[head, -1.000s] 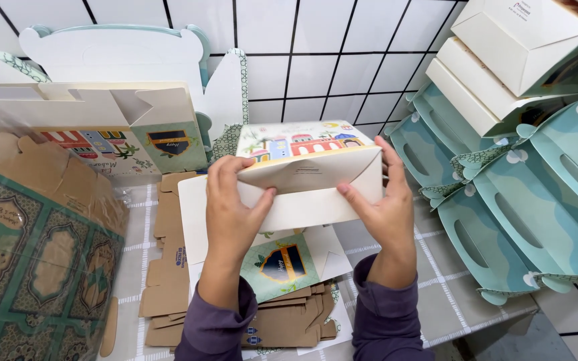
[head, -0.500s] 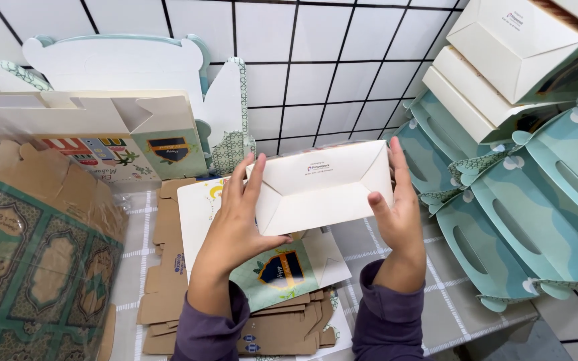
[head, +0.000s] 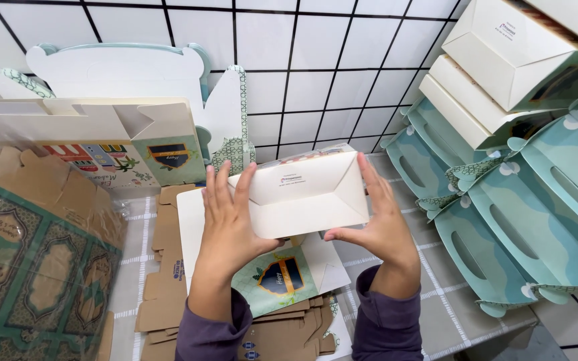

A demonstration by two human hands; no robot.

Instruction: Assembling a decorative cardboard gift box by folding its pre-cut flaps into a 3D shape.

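Note:
Both my hands hold a small folded paper box in front of me, its white folded bottom turned toward the camera. My left hand presses flat against the box's left side, fingers spread upward. My right hand grips the right side, thumb under the lower edge. Under the box lies a stack of flat printed box blanks, white and green with a dark shield picture, resting on brown cardboard blanks.
Finished teal carrier boxes with handle slots lean in a row at the right, white box bottoms stacked above them. A green patterned cardboard sheet stands at the left. More printed boxes stand against the tiled wall.
The box has been turned over: its printed coloured top faced me a second ago, now its white bottom does. My hands shifted along its sides and came slightly lower.

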